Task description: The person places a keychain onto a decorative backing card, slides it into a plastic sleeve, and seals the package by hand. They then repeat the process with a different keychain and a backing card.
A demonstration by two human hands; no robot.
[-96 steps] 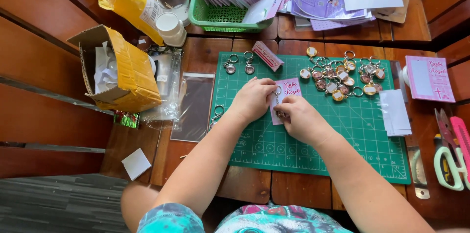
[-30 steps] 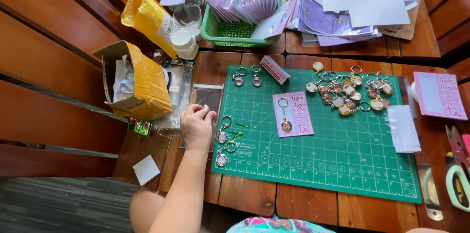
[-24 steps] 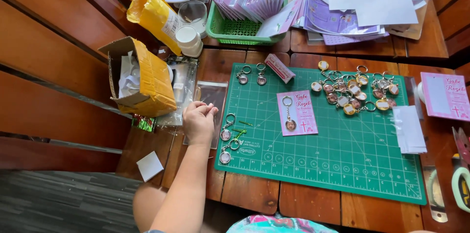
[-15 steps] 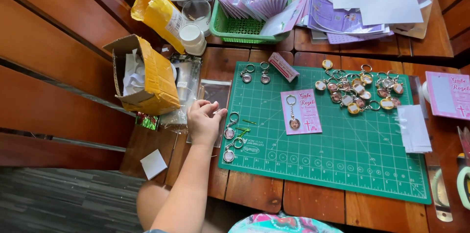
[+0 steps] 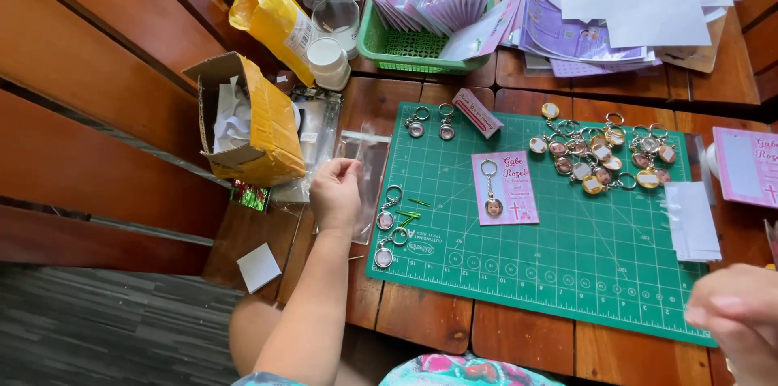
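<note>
Pinching one clear sleeve (image 5: 366, 165), left hand (image 5: 336, 194) sits beside three keychains (image 5: 387, 228).

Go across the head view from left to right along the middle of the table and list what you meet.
Open cardboard box → left hand on the clear plastic sleeve → keyrings at the mat's left edge → pink card with a keyring → stack of white slips → right hand.

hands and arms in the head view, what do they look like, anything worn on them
Both are bare. The left hand and its forearm show no glove, ring, watch or sleeve right down to the elbow. The right hand is blurred at the frame's lower right corner; nothing worn on it can be made out. A colourful patterned garment shows at the bottom edge.
</note>
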